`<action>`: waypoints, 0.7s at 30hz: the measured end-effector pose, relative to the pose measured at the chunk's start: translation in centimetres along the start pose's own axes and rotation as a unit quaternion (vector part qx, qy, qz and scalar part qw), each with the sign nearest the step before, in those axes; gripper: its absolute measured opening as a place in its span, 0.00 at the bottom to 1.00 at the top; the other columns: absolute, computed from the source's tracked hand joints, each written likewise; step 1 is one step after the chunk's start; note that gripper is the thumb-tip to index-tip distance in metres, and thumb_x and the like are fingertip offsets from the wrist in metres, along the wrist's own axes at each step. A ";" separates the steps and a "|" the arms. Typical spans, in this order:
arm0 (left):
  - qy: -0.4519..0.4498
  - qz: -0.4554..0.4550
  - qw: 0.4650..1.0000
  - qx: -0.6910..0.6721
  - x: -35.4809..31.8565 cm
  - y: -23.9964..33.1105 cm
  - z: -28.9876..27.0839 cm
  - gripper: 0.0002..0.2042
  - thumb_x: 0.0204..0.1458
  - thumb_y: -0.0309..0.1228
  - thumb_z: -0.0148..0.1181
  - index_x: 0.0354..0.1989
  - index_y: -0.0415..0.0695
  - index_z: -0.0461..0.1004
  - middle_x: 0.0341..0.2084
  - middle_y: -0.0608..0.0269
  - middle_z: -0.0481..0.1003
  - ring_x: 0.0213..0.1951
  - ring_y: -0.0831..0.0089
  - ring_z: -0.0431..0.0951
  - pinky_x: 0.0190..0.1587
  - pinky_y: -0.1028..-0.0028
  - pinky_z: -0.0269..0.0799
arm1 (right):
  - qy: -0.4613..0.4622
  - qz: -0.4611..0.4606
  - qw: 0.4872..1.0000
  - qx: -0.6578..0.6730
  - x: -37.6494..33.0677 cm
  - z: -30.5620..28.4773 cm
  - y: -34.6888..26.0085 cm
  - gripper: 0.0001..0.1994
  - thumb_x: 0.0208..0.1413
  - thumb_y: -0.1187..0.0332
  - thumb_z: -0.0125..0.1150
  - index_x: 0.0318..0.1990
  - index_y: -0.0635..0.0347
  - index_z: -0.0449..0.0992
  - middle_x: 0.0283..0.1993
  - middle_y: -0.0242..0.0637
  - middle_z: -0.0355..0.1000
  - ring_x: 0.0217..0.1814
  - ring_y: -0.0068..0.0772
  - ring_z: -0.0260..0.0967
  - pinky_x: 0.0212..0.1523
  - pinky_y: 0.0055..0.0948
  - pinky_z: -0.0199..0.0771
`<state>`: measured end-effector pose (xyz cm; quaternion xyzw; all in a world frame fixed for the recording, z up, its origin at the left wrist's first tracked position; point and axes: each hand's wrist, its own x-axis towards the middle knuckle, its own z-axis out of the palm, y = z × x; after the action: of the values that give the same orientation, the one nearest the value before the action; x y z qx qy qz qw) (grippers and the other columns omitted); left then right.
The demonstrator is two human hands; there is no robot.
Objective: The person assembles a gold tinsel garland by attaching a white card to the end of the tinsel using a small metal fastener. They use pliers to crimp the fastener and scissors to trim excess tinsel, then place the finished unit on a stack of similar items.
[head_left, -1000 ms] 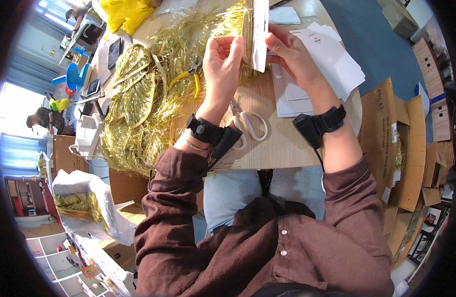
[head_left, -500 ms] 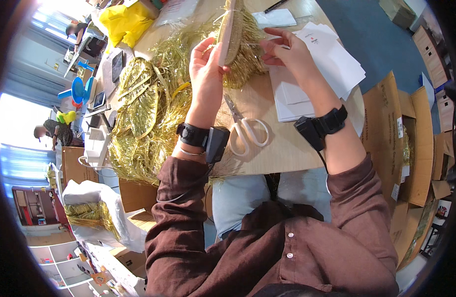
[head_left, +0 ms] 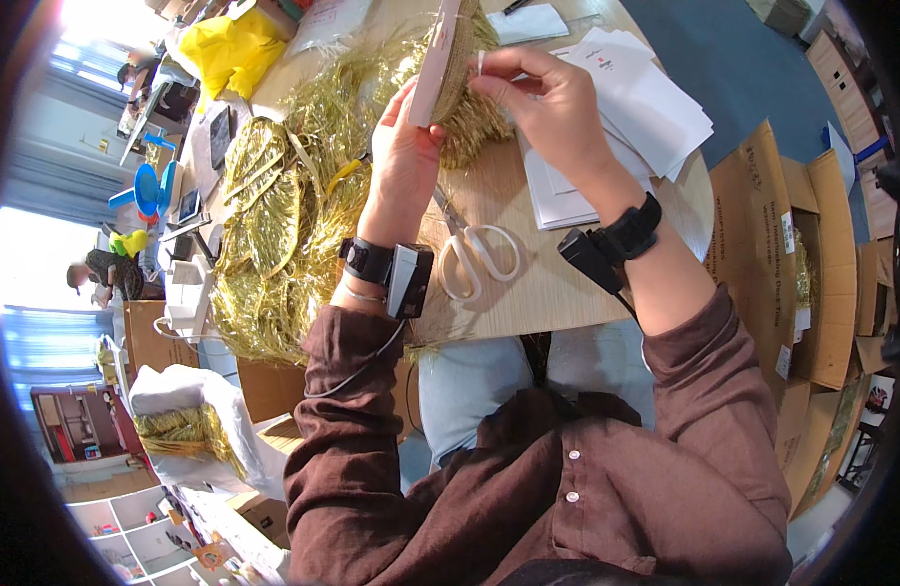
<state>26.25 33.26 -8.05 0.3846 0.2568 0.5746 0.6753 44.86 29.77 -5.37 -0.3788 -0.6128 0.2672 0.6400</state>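
Note:
My left hand [head_left: 403,146] grips a pale, flat card [head_left: 432,83] held upright, with gold tinsel fringe [head_left: 479,132] spreading from its right side. Close to the card's right face, my right hand [head_left: 547,93] is closed in a pinch on a small white strip [head_left: 481,62]; its exact kind is too small to make out. Below the hands lies a pair of white-handled scissors [head_left: 481,264], its blades pointing away from me. A big heap of gold tinsel [head_left: 264,234] covers the table left of my left hand.
White paper sheets [head_left: 655,107] lie at the right of the wooden table [head_left: 567,293], beyond them a pen [head_left: 516,6]. A yellow plastic bag [head_left: 230,49] sits far left. Open cardboard boxes [head_left: 762,234] stand at the right. Two people [head_left: 113,269] are in the left background.
My right hand has moved left and up, bringing its pinch near the card. My left hand still holds the card, which now leans a little more to the right at its top.

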 end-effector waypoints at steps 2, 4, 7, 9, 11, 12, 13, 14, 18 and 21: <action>-0.008 0.002 1.000 -0.006 0.0 0.0 0.1 0.16 0.63 0.32 0.60 0.56 0.42 0.71 0.46 0.66 0.77 0.41 0.82 0.76 0.36 0.82 0.71 | 0.019 -0.014 1.000 -0.020 -0.2 0.2 -0.3 0.06 0.56 0.77 0.67 0.41 0.60 0.83 0.39 0.30 0.81 0.40 0.21 0.78 0.44 0.22 0.79; -0.001 -0.002 1.000 -0.002 0.1 0.0 0.1 0.16 0.63 0.32 0.60 0.56 0.42 0.71 0.46 0.67 0.77 0.41 0.83 0.76 0.36 0.82 0.71 | 0.023 -0.053 0.997 -0.058 -0.1 0.1 -0.2 0.05 0.55 0.76 0.68 0.39 0.59 0.83 0.37 0.32 0.81 0.38 0.25 0.79 0.41 0.24 0.79; 0.003 0.004 1.000 0.000 0.2 0.0 0.1 0.15 0.62 0.32 0.61 0.56 0.42 0.71 0.45 0.68 0.77 0.41 0.83 0.76 0.36 0.82 0.70 | 0.013 -0.119 0.984 -0.131 0.2 -0.3 0.3 0.05 0.52 0.73 0.69 0.37 0.58 0.83 0.36 0.35 0.80 0.34 0.34 0.79 0.35 0.28 0.79; 0.006 0.007 1.000 0.002 0.2 -0.1 0.1 0.15 0.62 0.32 0.61 0.55 0.43 0.71 0.45 0.68 0.77 0.41 0.83 0.76 0.36 0.82 0.71 | 0.013 -0.131 0.977 -0.167 0.2 -0.5 0.6 0.05 0.51 0.73 0.69 0.37 0.57 0.84 0.36 0.36 0.80 0.35 0.36 0.79 0.35 0.29 0.78; 0.007 0.011 1.000 0.000 0.1 -0.1 0.1 0.15 0.62 0.31 0.61 0.55 0.43 0.70 0.45 0.68 0.76 0.41 0.83 0.76 0.36 0.83 0.71 | 0.005 -0.132 0.971 -0.200 0.1 -0.6 0.8 0.06 0.51 0.73 0.69 0.37 0.57 0.84 0.35 0.36 0.79 0.35 0.37 0.78 0.36 0.30 0.78; 0.008 0.008 1.000 0.000 0.2 -0.1 0.1 0.15 0.61 0.31 0.62 0.54 0.43 0.70 0.45 0.68 0.76 0.41 0.83 0.76 0.37 0.83 0.71 | 0.001 -0.129 0.968 -0.217 0.1 -0.7 0.8 0.06 0.51 0.73 0.69 0.37 0.57 0.84 0.35 0.36 0.79 0.35 0.38 0.78 0.36 0.31 0.78; 0.007 0.008 1.000 -0.002 0.2 -0.1 0.1 0.15 0.61 0.31 0.62 0.54 0.43 0.70 0.45 0.68 0.76 0.40 0.83 0.76 0.37 0.83 0.71 | 0.001 -0.127 0.968 -0.214 0.1 -0.6 0.8 0.06 0.50 0.73 0.69 0.37 0.56 0.84 0.35 0.36 0.79 0.35 0.38 0.78 0.36 0.31 0.78; 0.010 0.008 1.000 -0.002 0.2 -0.1 0.1 0.15 0.61 0.31 0.62 0.54 0.43 0.70 0.45 0.68 0.76 0.40 0.83 0.76 0.37 0.83 0.72 | 0.001 -0.125 0.969 -0.212 0.1 -0.6 0.8 0.06 0.50 0.72 0.69 0.37 0.56 0.84 0.35 0.36 0.78 0.35 0.38 0.78 0.36 0.31 0.78; 0.011 0.008 1.000 -0.003 0.3 0.0 0.2 0.16 0.61 0.31 0.62 0.55 0.43 0.70 0.44 0.68 0.76 0.39 0.83 0.76 0.36 0.83 0.72 | -0.004 -0.122 0.970 -0.209 0.1 -0.5 0.7 0.07 0.49 0.73 0.69 0.37 0.56 0.84 0.35 0.34 0.78 0.35 0.37 0.78 0.36 0.30 0.78; 0.016 0.008 1.000 0.005 0.3 0.0 0.2 0.15 0.61 0.31 0.62 0.55 0.43 0.70 0.43 0.67 0.77 0.38 0.84 0.76 0.36 0.83 0.72 | -0.008 -0.124 0.971 -0.204 0.0 -0.7 0.6 0.07 0.48 0.74 0.68 0.37 0.57 0.84 0.35 0.33 0.78 0.35 0.34 0.78 0.37 0.29 0.79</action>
<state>26.48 33.51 -7.91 0.3805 0.2672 0.5850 0.6645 45.60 30.01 -5.86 -0.4205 -0.7015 0.0576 0.5725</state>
